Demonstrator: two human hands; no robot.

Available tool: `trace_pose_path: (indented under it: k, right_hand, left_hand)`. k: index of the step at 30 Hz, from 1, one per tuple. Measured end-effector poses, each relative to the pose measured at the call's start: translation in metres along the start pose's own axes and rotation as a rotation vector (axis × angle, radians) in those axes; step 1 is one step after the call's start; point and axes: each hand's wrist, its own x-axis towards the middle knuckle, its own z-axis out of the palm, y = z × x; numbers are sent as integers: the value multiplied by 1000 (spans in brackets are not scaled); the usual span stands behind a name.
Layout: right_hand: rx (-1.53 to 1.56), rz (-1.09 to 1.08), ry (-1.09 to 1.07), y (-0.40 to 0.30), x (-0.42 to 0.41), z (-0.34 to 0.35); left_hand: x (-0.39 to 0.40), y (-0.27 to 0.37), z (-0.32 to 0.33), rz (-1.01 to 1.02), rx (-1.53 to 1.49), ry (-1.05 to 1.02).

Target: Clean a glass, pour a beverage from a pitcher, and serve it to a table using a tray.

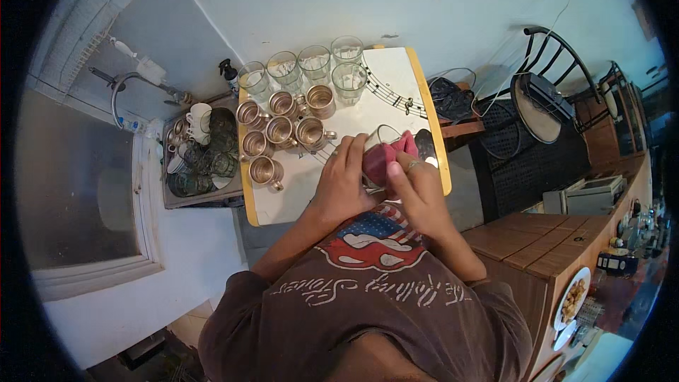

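Note:
Near the front right of the white table [395,82] with a yellow edge, my left hand [342,178] grips a clear drinking glass [377,138] by its side. My right hand [421,191] pinches a dark pink cloth [382,162], pressed on the glass and partly covering it. Copper-coloured metal mugs [313,133], several of them, stand in rows left of my hands. Behind them stand several clear glass tumblers [349,82]. A dark oval object [424,144] lies at the table's right side, partly hidden.
On the left, a sink [241,183] holds piled glasses and white cups [199,119] below a curved tap [118,98]. A spray bottle [228,71] stands behind. To the right are a black-framed chair [541,116] and a wooden cabinet [514,239].

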Motion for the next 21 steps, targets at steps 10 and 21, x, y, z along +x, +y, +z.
trace_pose_path:
  k: [10, 21]
  right_hand:
    - [75, -354, -348, 45, 1, -62]
    - [191, -629, -245, 40, 5, -39]
  left_hand:
    - [5, -7, -10, -122, -518, -365]
    - [5, -15, -13, -465, -1673, -754]
